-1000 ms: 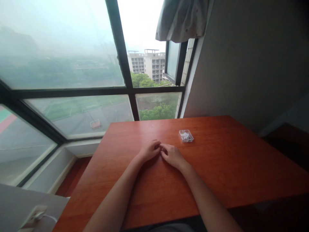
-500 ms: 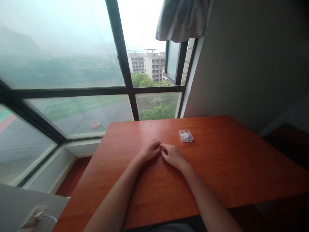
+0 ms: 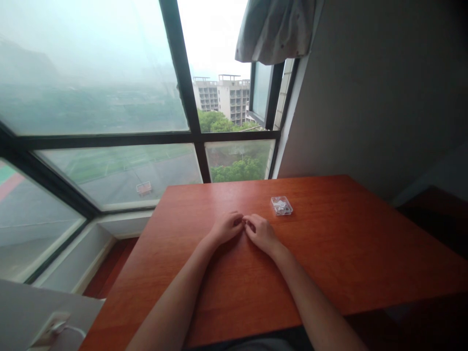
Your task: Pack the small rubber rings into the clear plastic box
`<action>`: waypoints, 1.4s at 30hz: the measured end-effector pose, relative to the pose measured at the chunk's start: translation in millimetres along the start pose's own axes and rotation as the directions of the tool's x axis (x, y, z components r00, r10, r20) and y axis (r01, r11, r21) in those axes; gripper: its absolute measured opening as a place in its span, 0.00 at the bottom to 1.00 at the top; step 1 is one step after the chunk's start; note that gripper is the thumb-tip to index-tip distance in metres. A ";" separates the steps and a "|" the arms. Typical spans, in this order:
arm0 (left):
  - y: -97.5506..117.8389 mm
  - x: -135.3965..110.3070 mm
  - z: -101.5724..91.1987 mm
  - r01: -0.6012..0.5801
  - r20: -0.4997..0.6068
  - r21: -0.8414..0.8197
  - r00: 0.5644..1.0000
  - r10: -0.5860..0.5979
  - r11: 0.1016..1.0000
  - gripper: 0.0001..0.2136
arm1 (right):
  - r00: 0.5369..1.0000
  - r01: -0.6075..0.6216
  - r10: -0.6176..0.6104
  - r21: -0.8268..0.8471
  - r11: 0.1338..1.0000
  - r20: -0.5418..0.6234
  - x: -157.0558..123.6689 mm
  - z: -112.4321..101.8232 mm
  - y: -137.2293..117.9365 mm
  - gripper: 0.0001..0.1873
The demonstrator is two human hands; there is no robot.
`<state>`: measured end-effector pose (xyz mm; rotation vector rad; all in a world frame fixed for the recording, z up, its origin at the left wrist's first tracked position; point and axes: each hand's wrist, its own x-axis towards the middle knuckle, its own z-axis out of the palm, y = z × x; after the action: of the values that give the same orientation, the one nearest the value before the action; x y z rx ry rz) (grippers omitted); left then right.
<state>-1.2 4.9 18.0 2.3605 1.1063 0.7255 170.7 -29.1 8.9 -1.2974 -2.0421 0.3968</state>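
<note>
Your left hand point(image 3: 227, 227) and your right hand point(image 3: 261, 234) lie at the middle of the bench point(image 3: 329, 253), knuckles up and fingers curled, with the fingertips of both meeting. If something very small is pinched between them, I cannot tell, because the fingers hide it. At about 1 o'clock from your right hand, near but apart, a small clear box point(image 3: 281, 205) lies flat on the wood. Inside it are a few small white pieces, too small to name, and I cannot tell if the lid is closed. I judge the box to be light, stiff and smooth, so it can slide on the polished bench, and its thin plastic may crack under a hard squeeze. The better hold is on its two long sides, between thumb and fingers, kept level. At 7 o'clock, off the bench, is a white socket point(image 3: 51, 327) with a cable.
</note>
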 end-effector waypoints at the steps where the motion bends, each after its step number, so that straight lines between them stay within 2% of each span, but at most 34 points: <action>1: 0.2 -0.1 0.0 0.005 -0.001 -0.003 1.000 -0.005 1.000 0.07 | 0.997 -0.009 0.008 -0.011 1.000 -0.071 1.1 -1.5 2.7 0.13; 3: 0.7 -0.3 -0.5 0.008 0.003 -0.007 1.000 -0.007 1.000 0.08 | 0.971 -0.050 0.032 -0.067 0.997 -0.238 3.2 -6.5 11.1 0.13; 6: 0.9 -0.3 -1.6 0.006 0.013 -0.009 1.000 -0.006 1.000 0.08 | 0.892 -0.174 0.091 -0.151 0.973 -0.442 4.7 -16.4 30.7 0.13; 8: 0.6 -0.3 -2.0 0.005 0.014 -0.010 1.000 -0.005 1.000 0.08 | 0.855 -0.263 0.137 -0.190 0.946 -0.501 4.3 -21.2 45.5 0.13; 11: -0.2 -0.4 -1.8 0.005 0.013 -0.012 1.000 -0.005 1.000 0.08 | 0.832 -0.365 0.194 -0.250 0.897 -0.520 2.7 -22.4 64.0 0.15; 17: -0.8 -0.8 -1.5 0.006 0.012 -0.002 1.000 -0.006 1.000 0.08 | 0.854 -0.398 0.220 -0.319 0.860 -0.471 0.9 -18.1 78.5 0.18; 21: -2.4 -0.7 -0.2 0.007 0.014 -0.010 1.000 -0.007 1.000 0.08 | 0.831 -0.455 0.275 -0.308 0.836 -0.484 -0.6 -19.5 75.6 0.17; 24: -5.3 -1.0 2.5 0.026 -0.003 -0.045 1.000 -0.026 0.999 0.08 | 0.831 -0.467 0.290 -0.311 0.828 -0.475 -1.3 -18.1 67.9 0.22; 27: -9.3 -2.0 6.1 0.035 -0.062 -0.125 0.997 -0.043 0.991 0.13 | 0.889 -0.369 0.235 -0.310 0.876 -0.394 -0.3 -12.7 55.5 0.25; 32: -14.7 -2.2 9.5 0.024 -0.100 -0.151 0.994 -0.039 0.988 0.35 | 0.968 -0.163 0.117 -0.196 0.967 -0.224 1.2 -2.3 28.1 0.27; 36: -16.4 -1.4 9.4 0.015 -0.100 -0.137 0.995 -0.029 0.990 0.37 | 0.990 -0.073 0.060 -0.103 0.992 -0.124 0.5 -1.0 11.4 0.29; 42: -20.8 -2.3 11.2 0.010 -0.048 -0.296 0.999 -0.026 0.955 0.37 | 0.995 -0.068 0.065 -0.030 0.997 -0.076 -0.3 -4.5 3.7 0.32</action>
<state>-7.3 13.6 -3.3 2.0873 0.9628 0.8831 176.4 -28.1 9.9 -1.3823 -1.9548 0.3408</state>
